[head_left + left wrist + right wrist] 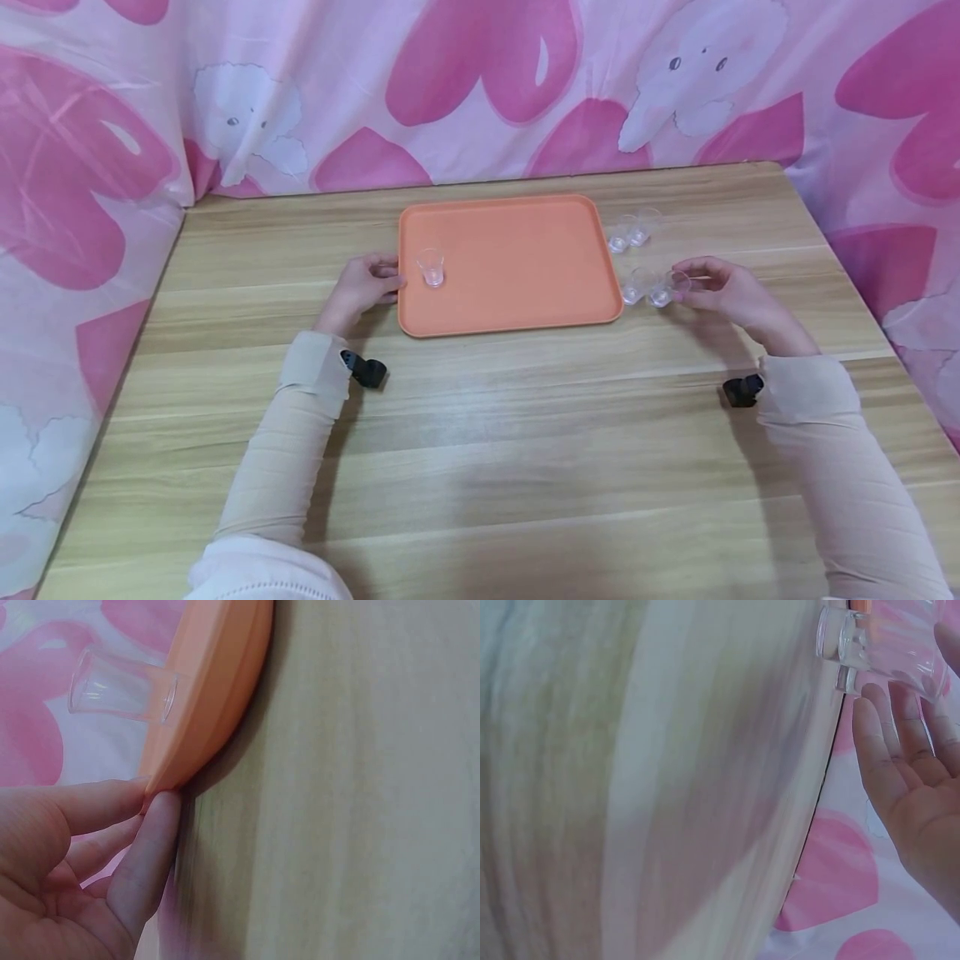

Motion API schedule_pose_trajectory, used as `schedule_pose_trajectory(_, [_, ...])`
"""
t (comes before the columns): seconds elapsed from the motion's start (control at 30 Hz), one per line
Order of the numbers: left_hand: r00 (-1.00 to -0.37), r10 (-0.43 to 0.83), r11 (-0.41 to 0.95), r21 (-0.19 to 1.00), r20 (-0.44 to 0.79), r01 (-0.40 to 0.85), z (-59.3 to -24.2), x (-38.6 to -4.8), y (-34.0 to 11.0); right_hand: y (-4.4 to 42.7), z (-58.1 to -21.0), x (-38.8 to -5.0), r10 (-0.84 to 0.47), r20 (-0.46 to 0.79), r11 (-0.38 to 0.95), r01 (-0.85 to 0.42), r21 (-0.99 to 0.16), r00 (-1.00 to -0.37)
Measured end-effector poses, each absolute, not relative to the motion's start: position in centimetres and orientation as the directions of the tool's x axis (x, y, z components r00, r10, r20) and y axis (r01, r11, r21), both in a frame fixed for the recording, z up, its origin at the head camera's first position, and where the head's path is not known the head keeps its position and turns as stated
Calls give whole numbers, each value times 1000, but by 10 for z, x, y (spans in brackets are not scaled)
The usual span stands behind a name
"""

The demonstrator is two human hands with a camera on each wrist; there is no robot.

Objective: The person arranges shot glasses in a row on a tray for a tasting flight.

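An orange tray [510, 267] lies on the wooden table. At its left edge my left hand [363, 287] pinches the rim between thumb and fingers, seen close up in the left wrist view. A clear small cup [431, 271] stands upright on the tray's left part. Beyond the tray's right edge, my right hand [723, 292] reaches to a clear cup [661, 293], with its fingers spread and only slightly bent. In the right wrist view the thumb and fingertips are close to that cup [900, 656]; contact is hard to tell.
Another clear cup [633, 287] stands left of the one by my right hand, close to the tray. Two more, a left cup [618, 237] and a right cup [641, 229], stand behind them. A pink patterned curtain [480, 92] hangs along the table's back and sides.
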State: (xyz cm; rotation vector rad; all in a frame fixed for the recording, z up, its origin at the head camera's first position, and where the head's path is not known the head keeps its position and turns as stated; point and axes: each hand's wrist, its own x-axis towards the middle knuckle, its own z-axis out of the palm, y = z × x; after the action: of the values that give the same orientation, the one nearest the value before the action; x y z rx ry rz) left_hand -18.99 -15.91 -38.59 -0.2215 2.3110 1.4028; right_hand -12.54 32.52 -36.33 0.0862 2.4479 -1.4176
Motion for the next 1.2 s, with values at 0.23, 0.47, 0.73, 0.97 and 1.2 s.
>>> schedule_pose_trajectory(0.23, [-898,86,464,815,-433,-348,-387,-190,-159,327,-361,-126,-91,-272,481,197,-854,-958])
schedule_pose_trajectory(0.47, [-899,104,465,820,-426,-334,-386,-190,-159,330,-347,-128,-23,-206,475,171,-863,-978])
schedule_pose_trajectory(0.73, [-896,85,481,806,-435,-345,-385,-190,-159,315,-319,-142,40,-196,516,188,-836,-980])
schedule_pose_trajectory(0.97, [-898,100,457,822,-428,-341,-385,-190,-159,275,-301,-157,26,-178,456,170,-873,-984])
schedule_pose_trajectory(1.2, [-898,101,462,819,-429,-339,-385,-189,-159,221,-298,-174,-44,-189,464,147,-874,-981])
